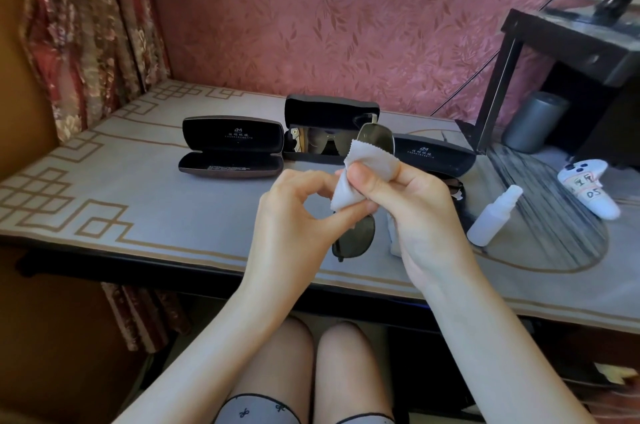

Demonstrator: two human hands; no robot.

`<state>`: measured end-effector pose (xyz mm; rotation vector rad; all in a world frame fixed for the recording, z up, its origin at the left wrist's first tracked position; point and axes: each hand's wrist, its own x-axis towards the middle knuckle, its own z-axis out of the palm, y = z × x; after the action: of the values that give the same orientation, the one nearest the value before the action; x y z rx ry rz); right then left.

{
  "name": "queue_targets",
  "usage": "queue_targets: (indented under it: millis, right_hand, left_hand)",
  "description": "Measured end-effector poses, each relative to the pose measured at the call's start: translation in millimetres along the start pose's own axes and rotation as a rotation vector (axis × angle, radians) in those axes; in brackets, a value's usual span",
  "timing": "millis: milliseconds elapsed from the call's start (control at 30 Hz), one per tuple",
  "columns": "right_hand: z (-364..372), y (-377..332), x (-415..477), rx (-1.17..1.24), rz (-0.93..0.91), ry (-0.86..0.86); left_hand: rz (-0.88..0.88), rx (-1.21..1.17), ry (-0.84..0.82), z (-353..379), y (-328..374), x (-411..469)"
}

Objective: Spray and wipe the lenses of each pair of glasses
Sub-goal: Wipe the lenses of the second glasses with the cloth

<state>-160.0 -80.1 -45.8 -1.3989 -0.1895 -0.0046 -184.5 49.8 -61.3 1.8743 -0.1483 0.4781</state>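
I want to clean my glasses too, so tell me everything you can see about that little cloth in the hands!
The cloth is small, pale grey-white and soft-looking, with a zigzag-cut edge. It is folded over the sunglasses between their two dark lenses, up above the table. The right hand pinches it between thumb and fingers. The left hand pinches the sunglasses right at the cloth's lower end.

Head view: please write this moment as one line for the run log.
step: wipe lens | left hand: holds sunglasses | right hand: pinches cloth on upper lens | spray bottle: on table, untouched
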Motion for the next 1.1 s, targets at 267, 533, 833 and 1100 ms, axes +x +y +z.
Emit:
queue_targets:
  millis: [267, 533, 833, 1100]
  right_hand:
    - [-1, -2, -4, -0.118, -0.042, -0.116]
    - [-9, -3, -1, -0.060, -0.047, -0.081]
    - [-1, -6, 3, 0.002, 0.006, 0.117]
    - [3, -2, 2, 0.005, 0.004, 0.086]
  left_hand:
    - [0.004, 0.026, 0.005, -2, -6, 4]
    - [-0.010, -0.129, 0.004, -15, -12, 11]
    - [0.179, -0.169, 0.240, -17, -1, 3]
    - [0.128, -0.084, 0.052, -2, -2, -1]
